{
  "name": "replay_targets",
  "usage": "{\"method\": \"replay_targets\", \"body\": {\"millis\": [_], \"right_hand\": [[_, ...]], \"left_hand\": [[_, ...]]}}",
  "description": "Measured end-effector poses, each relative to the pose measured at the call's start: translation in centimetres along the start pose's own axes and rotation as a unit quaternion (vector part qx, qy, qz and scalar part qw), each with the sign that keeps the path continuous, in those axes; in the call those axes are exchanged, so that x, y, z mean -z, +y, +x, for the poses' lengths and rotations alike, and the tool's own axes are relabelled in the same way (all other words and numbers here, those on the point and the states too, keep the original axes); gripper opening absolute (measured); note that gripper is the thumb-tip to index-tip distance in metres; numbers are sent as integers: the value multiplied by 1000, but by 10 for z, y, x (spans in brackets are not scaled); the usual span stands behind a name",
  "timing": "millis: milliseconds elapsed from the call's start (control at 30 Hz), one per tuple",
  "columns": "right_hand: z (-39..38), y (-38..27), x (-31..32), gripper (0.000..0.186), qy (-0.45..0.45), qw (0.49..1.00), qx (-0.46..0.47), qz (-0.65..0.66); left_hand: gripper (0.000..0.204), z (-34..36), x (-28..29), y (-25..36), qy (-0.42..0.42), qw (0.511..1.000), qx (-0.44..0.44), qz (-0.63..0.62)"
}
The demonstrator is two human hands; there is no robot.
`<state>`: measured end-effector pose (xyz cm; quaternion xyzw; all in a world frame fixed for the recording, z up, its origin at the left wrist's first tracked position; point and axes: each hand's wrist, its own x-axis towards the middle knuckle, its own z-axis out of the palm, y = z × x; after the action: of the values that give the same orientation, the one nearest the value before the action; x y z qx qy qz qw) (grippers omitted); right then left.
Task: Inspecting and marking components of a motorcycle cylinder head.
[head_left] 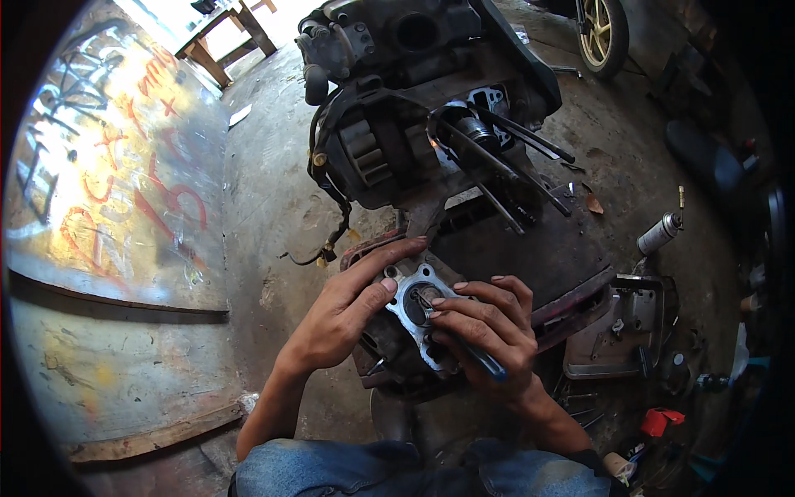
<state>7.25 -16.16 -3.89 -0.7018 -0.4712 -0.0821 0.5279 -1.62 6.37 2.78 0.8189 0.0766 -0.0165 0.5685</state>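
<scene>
A metal engine cylinder [401,308] with a round bore and a bright, flat flanged face lies between my hands. My left hand [338,313] grips its left side, thumb on the flange edge and forefinger stretched along the far side. On the right, my right hand [489,327] bends its fingers over the face beside the bore. A slim tool with a blue end [495,369] sticks out under that hand; its working end is hidden, so its kind is unclear. Beyond stands a partly stripped engine [373,141], with a bare piston [474,129] among long studs [497,203].
A dark flat stand [522,257] lies under the engine. To the right are a spray can [658,234], a metal tray [609,340] and a red object [662,421]. A painted board [116,166] leans at left. A wheel [603,37] stands far right.
</scene>
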Motion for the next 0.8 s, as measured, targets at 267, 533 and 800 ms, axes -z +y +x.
{"method": "replay_targets", "body": {"millis": [267,533,800], "right_hand": [[5,3,0,26,2,999,4,-38],[14,4,-2,14,-7,988,-122,96],[19,6,3,12,-30,992,-102,73]], "left_hand": [[61,1,1,0,0,1000,12,11],[61,4,4,-4,-5,999,35,1],[60,5,4,-2,-2,999,34,5]]}}
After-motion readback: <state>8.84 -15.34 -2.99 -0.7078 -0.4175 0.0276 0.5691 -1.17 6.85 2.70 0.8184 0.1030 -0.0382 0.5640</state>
